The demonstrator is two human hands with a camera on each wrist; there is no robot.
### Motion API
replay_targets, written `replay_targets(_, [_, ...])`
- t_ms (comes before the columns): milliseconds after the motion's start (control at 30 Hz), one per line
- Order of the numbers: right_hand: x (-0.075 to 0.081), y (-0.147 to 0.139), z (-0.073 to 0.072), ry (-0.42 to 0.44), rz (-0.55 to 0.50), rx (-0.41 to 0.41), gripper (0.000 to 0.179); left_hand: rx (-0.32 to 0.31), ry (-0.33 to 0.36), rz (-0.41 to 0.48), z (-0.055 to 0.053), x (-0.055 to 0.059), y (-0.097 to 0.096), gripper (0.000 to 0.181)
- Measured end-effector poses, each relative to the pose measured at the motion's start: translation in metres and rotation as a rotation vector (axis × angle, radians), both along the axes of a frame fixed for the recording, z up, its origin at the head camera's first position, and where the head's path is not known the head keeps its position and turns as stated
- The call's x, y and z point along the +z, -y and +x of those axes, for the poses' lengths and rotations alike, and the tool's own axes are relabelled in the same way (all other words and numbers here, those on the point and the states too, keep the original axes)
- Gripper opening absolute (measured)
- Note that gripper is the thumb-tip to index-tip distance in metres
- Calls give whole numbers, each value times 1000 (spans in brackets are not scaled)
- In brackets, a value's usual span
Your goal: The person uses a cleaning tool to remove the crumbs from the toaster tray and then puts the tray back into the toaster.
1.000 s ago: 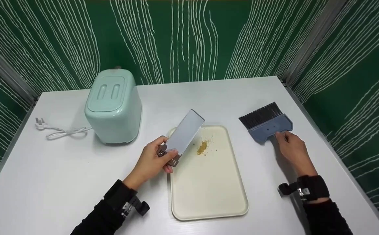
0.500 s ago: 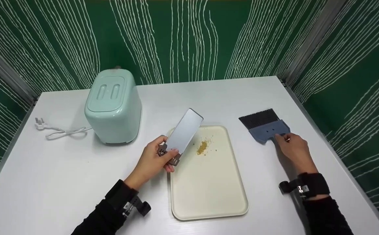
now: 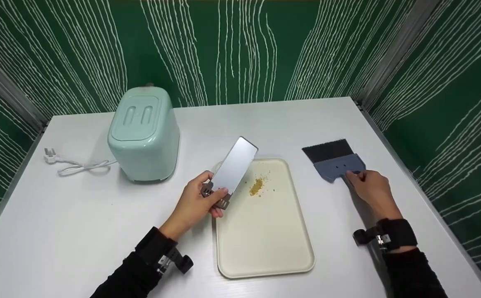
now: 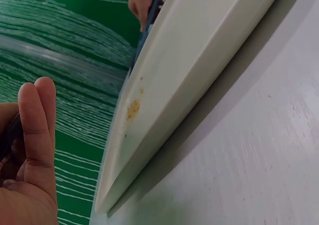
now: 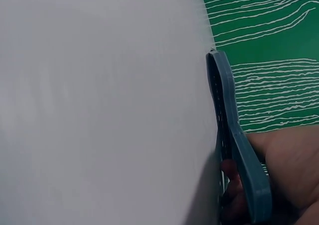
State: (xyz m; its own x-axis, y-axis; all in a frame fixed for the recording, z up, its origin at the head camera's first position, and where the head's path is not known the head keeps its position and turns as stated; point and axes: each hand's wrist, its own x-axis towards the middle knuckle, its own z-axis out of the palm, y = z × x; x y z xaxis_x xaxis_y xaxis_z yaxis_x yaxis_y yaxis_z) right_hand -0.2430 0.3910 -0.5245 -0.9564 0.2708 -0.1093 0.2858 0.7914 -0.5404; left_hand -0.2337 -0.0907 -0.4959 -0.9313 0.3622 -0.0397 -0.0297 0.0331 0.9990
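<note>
My left hand [image 3: 197,198] grips a flat silver crumb tray [image 3: 234,165] by its brown end, thumb across the top. It is held tilted over the upper left edge of a cream serving tray [image 3: 265,240]. Yellow-brown crumbs [image 3: 257,187] lie in a small heap on the serving tray. In the left wrist view two fingers [image 4: 37,125] stretch side by side, and only a dark edge of the crumb tray shows. To the right of the serving tray, my right hand [image 3: 371,190] pinches a blue brush [image 3: 337,167] near its handle, black bristles pointing away. The right wrist view shows its blue handle [image 5: 239,140] edge-on.
A mint-green toaster [image 3: 143,132] stands at the back left of the white table [image 3: 79,227]. Its white cord and plug [image 3: 51,156] lie to its left. Green walls [image 3: 240,49] with white streaks close off the back and sides.
The right hand has turned the blue brush so that its broad face shows more, the bristles now lower. The crumb tray has shifted only slightly in the left hand. The crumbs look unchanged.
</note>
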Motion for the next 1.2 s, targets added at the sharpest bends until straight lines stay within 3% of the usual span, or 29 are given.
replay_targets(833, [2, 7, 3, -19, -11, -30, 48, 12, 33, 17, 1, -2, -4, 28])
replay_targets(1033, [12, 26, 5, -87, -46, -19, 52, 21, 47, 40, 2, -2, -6, 32])
replay_targets(1200, [30, 54, 5, -60, -89, 61, 63, 15, 73, 105, 3, -2, -10, 36])
